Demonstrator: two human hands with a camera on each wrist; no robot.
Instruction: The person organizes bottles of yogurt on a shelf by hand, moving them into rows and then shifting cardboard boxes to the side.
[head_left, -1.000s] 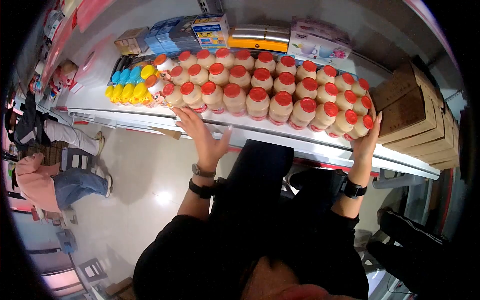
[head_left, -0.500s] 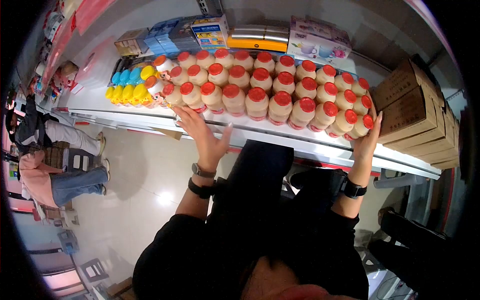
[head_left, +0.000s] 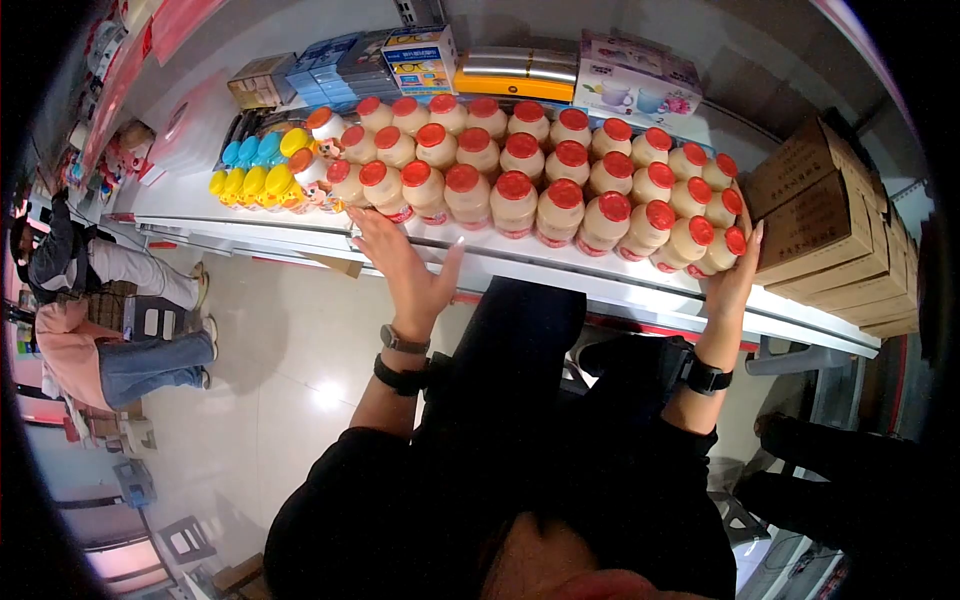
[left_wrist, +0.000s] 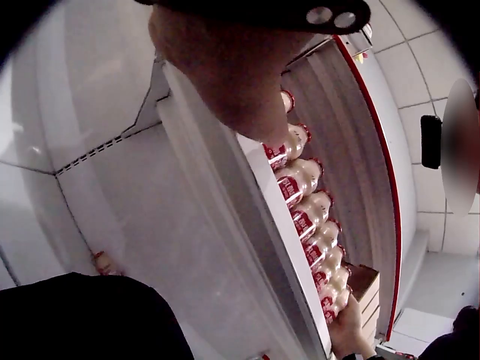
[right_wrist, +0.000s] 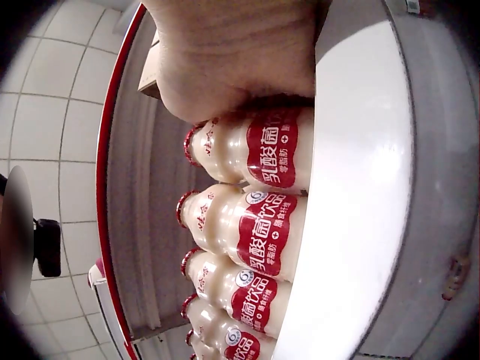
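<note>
Several rows of milky drink bottles with red caps stand upright along the white shelf. My left hand is at the shelf's front edge, fingers extended toward the left front bottles and thumb spread away. At the right end, my right hand lies straight-fingered along the side of the outermost bottles. In the right wrist view, the bottles' red-and-white labels face outward beside that hand. The left wrist view shows my left hand partly covering the nearest bottles, its fingertips hidden.
Yellow-capped bottles and blue-capped ones stand left of the rows. Stacked brown cartons flank the right end. Behind are a mug box and a yellow box. A person in pink is at the far left.
My left hand's fingertips have shifted slightly up and left, and a few bottles at the left end sit slightly differently. The right hand keeps its place. People in the background have moved.
</note>
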